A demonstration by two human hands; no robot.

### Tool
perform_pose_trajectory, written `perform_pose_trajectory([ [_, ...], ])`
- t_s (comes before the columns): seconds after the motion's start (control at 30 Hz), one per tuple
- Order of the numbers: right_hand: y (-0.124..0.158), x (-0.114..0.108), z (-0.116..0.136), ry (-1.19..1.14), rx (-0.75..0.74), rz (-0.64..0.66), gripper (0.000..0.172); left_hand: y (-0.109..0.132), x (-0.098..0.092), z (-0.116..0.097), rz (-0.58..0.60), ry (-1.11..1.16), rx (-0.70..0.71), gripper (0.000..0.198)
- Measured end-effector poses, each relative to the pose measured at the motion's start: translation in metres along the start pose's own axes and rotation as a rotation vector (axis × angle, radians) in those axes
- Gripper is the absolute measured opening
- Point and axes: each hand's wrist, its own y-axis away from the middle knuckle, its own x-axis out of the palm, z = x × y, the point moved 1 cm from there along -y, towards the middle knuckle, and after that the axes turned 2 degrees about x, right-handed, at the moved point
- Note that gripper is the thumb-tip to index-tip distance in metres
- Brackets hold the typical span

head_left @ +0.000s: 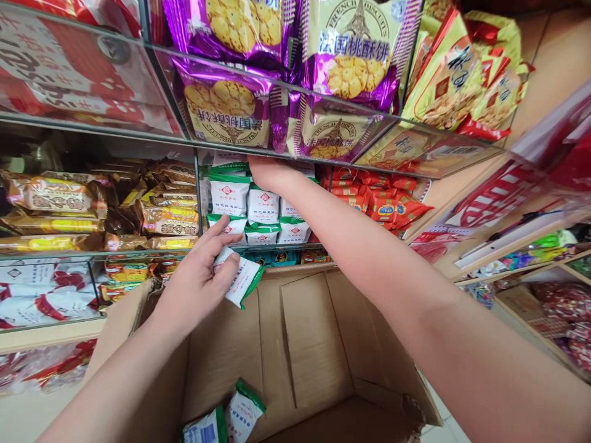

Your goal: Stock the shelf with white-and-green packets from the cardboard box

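My left hand (203,271) grips a small white snack packet with green ends (240,280) between thumb and fingers, just above an open cardboard box (318,332). Its fingertips are close to stacked white and green packets (263,206) in a shelf compartment. My right hand (268,174) reaches into the top of that compartment, over the stack. Its fingers are hidden behind the packets and the shelf above, so whether they hold anything is not visible. Two more white and green packets (242,411) lie in the bottom of the box.
Brown-wrapped snacks (60,197) fill the compartment to the left; red packets (385,200) sit to the right. A glass-fronted shelf (277,138) with purple biscuit bags (355,55) overhangs my hands. More shelving with wrapped sweets (558,301) stands at the right.
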Motion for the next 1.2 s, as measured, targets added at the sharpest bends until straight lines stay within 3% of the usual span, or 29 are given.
perform_pose_trajectory([
  [0.17,-0.004,-0.004,-0.004,0.034,-0.049,0.020,0.048,0.000,-0.002,0.001,0.022,0.033,-0.021,0.033],
  [0.33,0.016,-0.004,-0.007,0.062,-0.176,-0.064,0.047,0.001,-0.002,0.002,0.027,0.072,-0.013,0.031],
  [0.5,0.077,-0.003,0.000,0.019,-0.232,-0.316,0.040,0.004,-0.003,0.007,0.008,0.128,-0.004,0.031],
  [0.63,0.149,0.021,0.015,-0.264,-0.400,-0.401,0.030,0.013,-0.002,0.004,-0.115,0.215,0.012,0.042],
  [0.7,0.180,0.040,0.021,-0.516,-0.284,-0.331,0.039,0.020,0.000,-0.004,-0.205,0.249,0.025,0.047],
  [0.8,0.206,0.067,0.026,-1.092,0.004,-0.062,0.057,0.029,0.006,-0.023,-0.317,0.421,-0.047,0.050],
  [0.9,0.214,0.076,0.025,-1.570,0.188,0.140,0.044,0.035,0.012,-0.035,-0.305,0.787,-0.378,0.049],
  [1.0,0.216,0.073,0.018,-1.694,0.241,0.179,0.040,0.038,0.018,-0.040,-0.240,0.977,-0.626,0.038],
  [1.1,0.221,0.070,0.013,-1.688,0.229,0.179,0.031,0.044,0.023,-0.043,-0.219,0.993,-0.674,0.032],
  [1.2,0.227,0.074,0.011,-1.669,0.285,0.089,0.028,0.056,0.030,-0.050,-0.167,0.997,-0.700,0.034],
])
